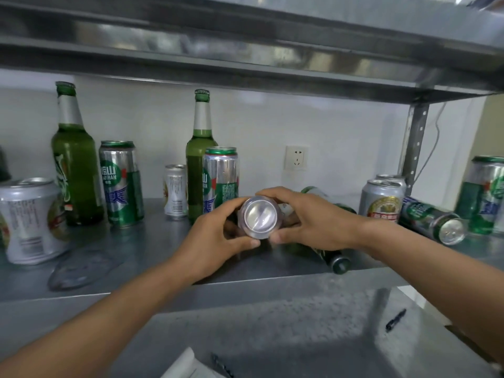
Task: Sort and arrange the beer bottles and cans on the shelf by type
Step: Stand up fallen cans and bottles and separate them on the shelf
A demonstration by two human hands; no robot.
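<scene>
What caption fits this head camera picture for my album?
A silver can gripped by the left hand and right hand at the metal shelf.

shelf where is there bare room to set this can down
Bare shelf lies between the tall green can and the left hand. Right of the held can it is crowded: a lying bottle, a lying can.

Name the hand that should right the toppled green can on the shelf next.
Right, probably. The right hand is on the side of the toppled green can, which lies beyond its wrist; the left hand would have to cross over. Both grip the silver can.
</scene>
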